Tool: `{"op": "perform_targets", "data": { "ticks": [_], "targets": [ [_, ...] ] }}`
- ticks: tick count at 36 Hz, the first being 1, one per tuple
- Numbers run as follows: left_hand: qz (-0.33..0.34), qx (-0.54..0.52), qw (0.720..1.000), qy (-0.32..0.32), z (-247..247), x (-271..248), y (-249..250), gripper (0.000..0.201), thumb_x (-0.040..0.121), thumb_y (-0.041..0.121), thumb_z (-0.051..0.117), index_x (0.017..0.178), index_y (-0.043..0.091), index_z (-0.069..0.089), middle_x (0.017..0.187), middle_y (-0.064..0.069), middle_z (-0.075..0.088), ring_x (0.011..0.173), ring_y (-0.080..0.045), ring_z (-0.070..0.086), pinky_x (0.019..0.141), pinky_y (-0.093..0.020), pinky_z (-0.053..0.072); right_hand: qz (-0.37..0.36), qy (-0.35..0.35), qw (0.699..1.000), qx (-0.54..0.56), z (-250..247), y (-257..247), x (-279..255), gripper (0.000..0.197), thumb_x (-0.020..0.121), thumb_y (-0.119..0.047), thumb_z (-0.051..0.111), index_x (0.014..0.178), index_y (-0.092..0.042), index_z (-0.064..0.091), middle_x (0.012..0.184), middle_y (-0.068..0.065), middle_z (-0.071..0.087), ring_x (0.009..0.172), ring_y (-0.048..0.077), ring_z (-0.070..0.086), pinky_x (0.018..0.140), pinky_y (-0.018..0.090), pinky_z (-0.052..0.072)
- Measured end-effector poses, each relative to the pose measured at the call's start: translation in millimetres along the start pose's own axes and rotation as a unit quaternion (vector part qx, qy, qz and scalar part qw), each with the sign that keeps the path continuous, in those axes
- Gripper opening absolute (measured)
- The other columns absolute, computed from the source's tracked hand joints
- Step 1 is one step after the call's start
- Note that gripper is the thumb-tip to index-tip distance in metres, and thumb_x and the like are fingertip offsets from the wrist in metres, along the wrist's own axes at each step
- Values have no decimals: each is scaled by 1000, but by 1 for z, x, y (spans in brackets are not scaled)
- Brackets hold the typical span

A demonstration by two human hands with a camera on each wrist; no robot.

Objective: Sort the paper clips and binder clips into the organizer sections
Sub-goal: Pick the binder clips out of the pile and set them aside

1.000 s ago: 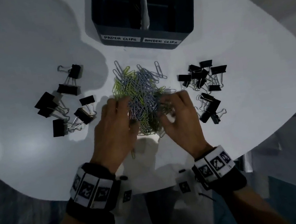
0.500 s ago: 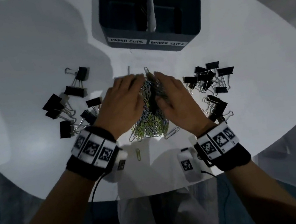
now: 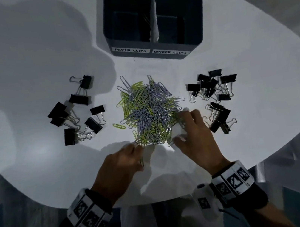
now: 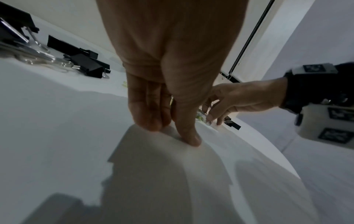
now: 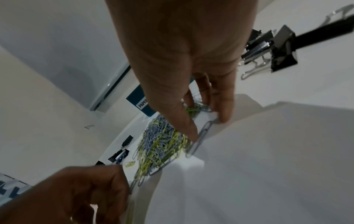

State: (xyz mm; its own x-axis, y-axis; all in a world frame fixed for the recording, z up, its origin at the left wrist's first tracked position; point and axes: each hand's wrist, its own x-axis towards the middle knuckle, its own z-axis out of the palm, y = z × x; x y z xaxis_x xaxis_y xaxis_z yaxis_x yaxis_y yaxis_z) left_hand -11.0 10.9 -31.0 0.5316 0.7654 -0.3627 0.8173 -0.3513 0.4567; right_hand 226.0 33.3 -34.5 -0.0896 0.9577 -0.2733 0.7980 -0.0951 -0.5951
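Note:
A heap of green and lilac paper clips (image 3: pixel 149 111) lies mid-table on a white paper sheet (image 4: pixel 162 166). My left hand (image 3: pixel 138 150) pinches the sheet's near edge between thumb and fingers (image 4: pixel 189 139). My right hand (image 3: pixel 180 126) pinches the same edge at the heap's near right, with a grey clip (image 5: pixel 201 136) under its thumb. The sheet's near edge curls up off the table. Black binder clips lie in a left group (image 3: pixel 78 113) and a right group (image 3: pixel 212 87). The dark organizer (image 3: pixel 157 53) stands behind, labelled PAPER CLIPS on the left and BINDER CLIPS on the right.
A single green clip (image 3: pixel 119 126) lies just left of the heap. More binder clips (image 3: pixel 218 118) sit close to my right hand. The white table's (image 3: pixel 33 151) curved front edge runs just behind my wrists. A white divider (image 3: pixel 153 18) splits the organizer.
Both hands have drawn back from over the heap to its near side and now pinch the sheet's edge. The heap lies uncovered and more spread out.

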Motion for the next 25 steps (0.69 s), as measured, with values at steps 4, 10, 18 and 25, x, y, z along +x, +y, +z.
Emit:
{"op": "perform_targets", "data": {
  "ticks": [4, 10, 18, 25],
  "targets": [
    [-8, -29, 999, 24, -2, 14, -2, 20, 82, 17, 72, 95, 17, 57, 90, -1, 59, 73, -27, 62, 52, -31, 46, -21, 9, 999, 25, 3, -1, 12, 64, 66, 8, 72, 124, -13, 54, 111, 8, 50, 87, 26, 55, 62, 24, 41],
    [-24, -7, 996, 86, -16, 34, -3, 12, 91, 23, 63, 87, 14, 55, 84, -3, 61, 70, -30, 65, 46, -37, 49, -23, 37, 997, 60, -3, -5, 21, 51, 76, 5, 64, 121, -17, 55, 104, 5, 53, 77, 27, 59, 60, 44, 53],
    [-77, 42, 985, 150, -42, 48, -10, 61, 71, 46, 79, 116, 10, 60, 112, -13, 56, 102, -34, 52, 79, -46, 48, -50, 56, 997, -26, -18, -7, 30, 71, 62, 2, 73, 128, -15, 55, 128, 12, 48, 117, 31, 45, 67, 36, 51],
    [-52, 62, 996, 32, -50, 85, -7, 98, 73, 52, 76, 152, 21, 27, 156, -16, 24, 135, -37, 29, 99, -55, 38, -86, -50, 992, -81, -13, -21, 57, 89, 63, -16, 80, 145, -15, 44, 144, 15, 42, 119, 36, 42, 75, 39, 48]
  ]
}}
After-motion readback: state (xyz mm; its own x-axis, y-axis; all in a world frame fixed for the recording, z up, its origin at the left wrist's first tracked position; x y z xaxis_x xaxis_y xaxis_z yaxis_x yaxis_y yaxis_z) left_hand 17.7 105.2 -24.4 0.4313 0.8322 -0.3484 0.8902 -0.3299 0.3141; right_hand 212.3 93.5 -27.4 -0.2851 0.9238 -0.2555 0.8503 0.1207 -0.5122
